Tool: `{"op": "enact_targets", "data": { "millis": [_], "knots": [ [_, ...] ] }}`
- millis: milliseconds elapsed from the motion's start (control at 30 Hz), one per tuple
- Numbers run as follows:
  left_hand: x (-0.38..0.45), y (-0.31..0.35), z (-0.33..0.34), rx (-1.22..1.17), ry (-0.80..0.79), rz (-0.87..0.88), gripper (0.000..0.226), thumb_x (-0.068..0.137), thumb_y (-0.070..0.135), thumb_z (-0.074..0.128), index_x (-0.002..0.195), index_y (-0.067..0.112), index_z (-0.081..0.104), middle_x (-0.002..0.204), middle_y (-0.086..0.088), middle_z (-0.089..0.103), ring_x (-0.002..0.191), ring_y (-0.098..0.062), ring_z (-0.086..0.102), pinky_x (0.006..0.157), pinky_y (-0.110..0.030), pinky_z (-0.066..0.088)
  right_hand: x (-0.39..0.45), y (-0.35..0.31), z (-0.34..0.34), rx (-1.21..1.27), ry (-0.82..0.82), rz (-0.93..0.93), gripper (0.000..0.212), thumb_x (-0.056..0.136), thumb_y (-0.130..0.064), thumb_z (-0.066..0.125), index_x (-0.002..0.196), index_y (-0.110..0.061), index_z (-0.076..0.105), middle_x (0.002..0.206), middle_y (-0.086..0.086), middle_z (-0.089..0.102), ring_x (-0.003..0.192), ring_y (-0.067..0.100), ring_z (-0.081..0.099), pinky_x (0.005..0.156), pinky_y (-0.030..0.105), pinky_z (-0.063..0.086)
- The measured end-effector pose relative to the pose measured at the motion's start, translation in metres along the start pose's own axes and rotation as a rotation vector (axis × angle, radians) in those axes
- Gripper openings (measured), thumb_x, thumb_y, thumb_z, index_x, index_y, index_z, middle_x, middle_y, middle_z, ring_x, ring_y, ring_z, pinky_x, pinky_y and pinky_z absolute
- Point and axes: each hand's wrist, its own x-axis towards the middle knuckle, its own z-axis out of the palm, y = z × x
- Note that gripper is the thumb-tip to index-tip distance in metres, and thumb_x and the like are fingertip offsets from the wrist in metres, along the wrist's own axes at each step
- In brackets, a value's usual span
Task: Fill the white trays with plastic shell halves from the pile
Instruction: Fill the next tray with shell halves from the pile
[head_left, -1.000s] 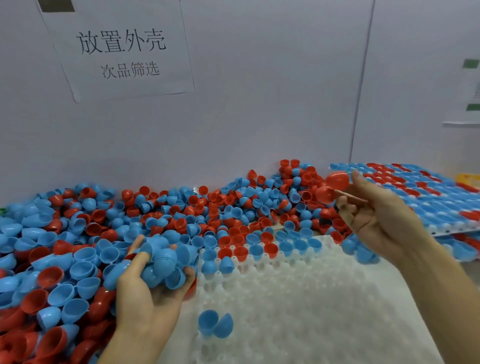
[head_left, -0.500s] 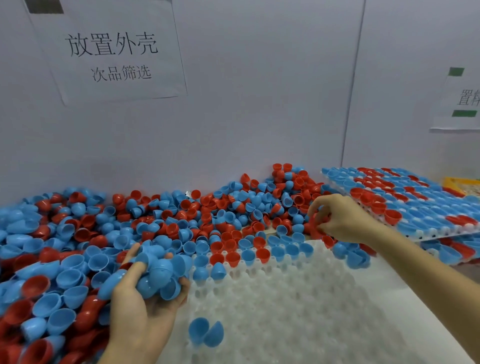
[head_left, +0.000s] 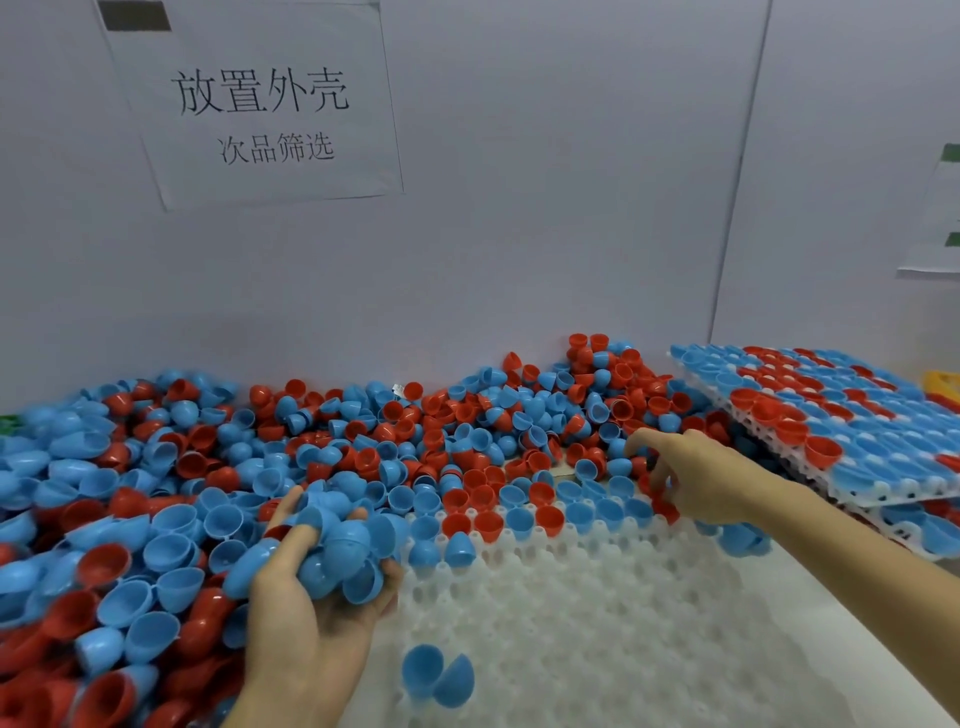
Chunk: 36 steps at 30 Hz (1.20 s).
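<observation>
While the left hand (head_left: 311, 587) cups blue shells (head_left: 337, 551), the right hand's (head_left: 696, 478) loosely spread fingers touch the pile (head_left: 363, 431).

Glossy, smooth plastic shell halves (head_left: 171, 551), blue and red; translucent white moulded-plastic tray (head_left: 597, 623); matt paper sign (head_left: 260, 104) on a smooth wall panel (head_left: 545, 208).

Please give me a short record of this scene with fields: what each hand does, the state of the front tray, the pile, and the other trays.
left hand: left hand grips a bunch of blue shell halves
right hand: right hand reaches with spread fingers into the pile at the tray's far edge; whether it holds a shell cannot be told
front tray: white tray mostly unfilled; shells seated only in the far rows
loose on tray: two blue halves near the front
pile: red and blue halves mixed, along the wall
other trays: filled trays stacked at right
</observation>
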Motion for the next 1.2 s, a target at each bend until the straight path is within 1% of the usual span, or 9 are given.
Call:
{"op": "enact_targets", "data": {
  "millis": [100,233,433,600,733,900,1000,1100,1200],
  "knots": [
    [0.0,0.001,-0.001,0.001,0.002,-0.002,0.029,0.101,0.021,0.047,0.107,0.037,0.07,0.098,-0.009,0.07,0.085,-0.023,0.061,0.052,-0.033,0.055,-0.001,-0.001,-0.002,-0.002,0.022,-0.008,0.064,0.086,0.004,0.066,0.133,-0.035,0.048,0.109,-0.006,0.072,0.089,0.012,0.068,0.073,0.031,0.062],
    [0.0,0.003,-0.002,-0.007,-0.014,0.013,0.029,0.1,0.019,0.049,0.109,0.036,0.07,0.095,-0.007,0.071,0.082,-0.022,0.063,0.05,-0.032,0.053,-0.004,-0.02,-0.008,-0.006,0.155,-0.073,0.048,0.089,-0.004,0.068,0.13,-0.026,0.059,0.101,-0.009,0.072,0.083,0.008,0.066,0.073,0.029,0.061],
    [0.002,0.007,-0.004,0.004,-0.012,0.053,0.03,0.097,0.017,0.051,0.11,0.037,0.069,0.079,-0.006,0.075,0.08,-0.024,0.065,0.053,-0.034,0.054,-0.021,-0.111,0.001,0.18,0.117,-0.404,0.024,0.093,-0.017,0.067,0.115,-0.027,0.07,0.103,-0.013,0.069,0.081,-0.002,0.062,0.067,0.012,0.053],
    [0.001,0.005,-0.003,-0.001,0.005,0.037,0.03,0.097,0.017,0.051,0.111,0.037,0.069,0.081,-0.009,0.074,0.077,-0.025,0.063,0.048,-0.033,0.053,-0.021,-0.167,0.02,0.1,0.105,-0.514,0.031,0.092,-0.025,0.066,0.123,-0.029,0.062,0.113,-0.011,0.057,0.096,0.006,0.054,0.075,0.019,0.049],
    [0.002,0.006,-0.002,-0.026,0.013,0.037,0.033,0.097,0.017,0.051,0.118,0.037,0.066,0.092,-0.012,0.07,0.076,-0.024,0.063,0.048,-0.033,0.052,-0.018,-0.183,0.033,-0.029,0.062,-0.526,0.042,0.09,-0.016,0.062,0.13,-0.027,0.057,0.121,-0.004,0.053,0.106,0.017,0.056,0.083,0.029,0.054],
    [0.002,0.007,-0.002,-0.047,0.015,0.039,0.034,0.097,0.016,0.051,0.122,0.035,0.065,0.092,-0.012,0.07,0.076,-0.024,0.062,0.048,-0.033,0.052,-0.019,-0.189,0.037,-0.097,0.087,-0.527,0.034,0.096,-0.016,0.056,0.129,-0.021,0.055,0.119,0.001,0.057,0.099,0.02,0.06,0.081,0.031,0.056],
    [0.001,0.008,-0.001,-0.059,0.026,0.032,0.035,0.098,0.016,0.052,0.125,0.035,0.064,0.102,-0.014,0.069,0.084,-0.026,0.062,0.049,-0.033,0.053,-0.023,-0.189,0.032,-0.08,0.142,-0.533,0.024,0.099,-0.017,0.049,0.123,-0.021,0.051,0.106,0.0,0.062,0.085,0.016,0.059,0.071,0.028,0.056],
    [0.001,0.008,0.0,-0.06,0.033,0.033,0.035,0.098,0.017,0.052,0.125,0.036,0.063,0.114,-0.016,0.068,0.094,-0.028,0.061,0.051,-0.033,0.054,-0.027,-0.185,0.028,-0.017,0.162,-0.49,0.037,0.096,-0.006,0.05,0.117,-0.033,0.035,0.076,-0.003,0.054,0.06,0.012,0.049,0.049,0.027,0.044],
    [0.0,0.009,0.001,-0.063,0.031,0.024,0.031,0.098,0.017,0.053,0.118,0.036,0.066,0.112,-0.017,0.068,0.094,-0.028,0.062,0.052,-0.033,0.054,-0.032,-0.18,0.022,0.141,0.104,-0.465,0.048,0.095,0.0,0.049,0.112,-0.044,0.037,0.075,-0.003,0.058,0.058,0.018,0.059,0.049,0.027,0.05]
  ]
}}
